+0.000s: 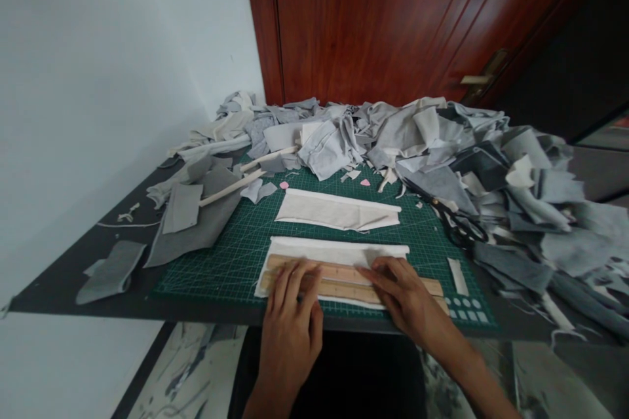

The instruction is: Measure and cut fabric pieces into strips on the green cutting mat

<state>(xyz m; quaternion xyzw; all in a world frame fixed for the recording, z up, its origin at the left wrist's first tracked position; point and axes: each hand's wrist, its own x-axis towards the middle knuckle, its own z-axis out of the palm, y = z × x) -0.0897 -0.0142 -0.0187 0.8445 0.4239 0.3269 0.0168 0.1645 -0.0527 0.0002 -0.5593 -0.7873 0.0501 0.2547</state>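
Observation:
Two wooden rulers [339, 289] lie side by side along a white fabric strip [339, 249] with a folded upper edge. My left hand [292, 321] rests on the left part of the rulers, its fingers stretched across them and slightly apart. At their right part, my right hand [407, 298] has its thumb and bent fingers closed at the upper wooden ruler [344, 272]; the exact contact is partly hidden. Just above lies a second white fabric strip [339, 211], untouched. Both strips are on a green cutting mat [206, 275].
Grey and cream fabric scraps [413, 131] are heaped along the back and right of the dark table [59, 275]. Black-handled scissors [462, 226] lie at the right. Grey fabric pieces [196, 216] lie at left. Behind are a brown door [373, 26] and a white wall [98, 78].

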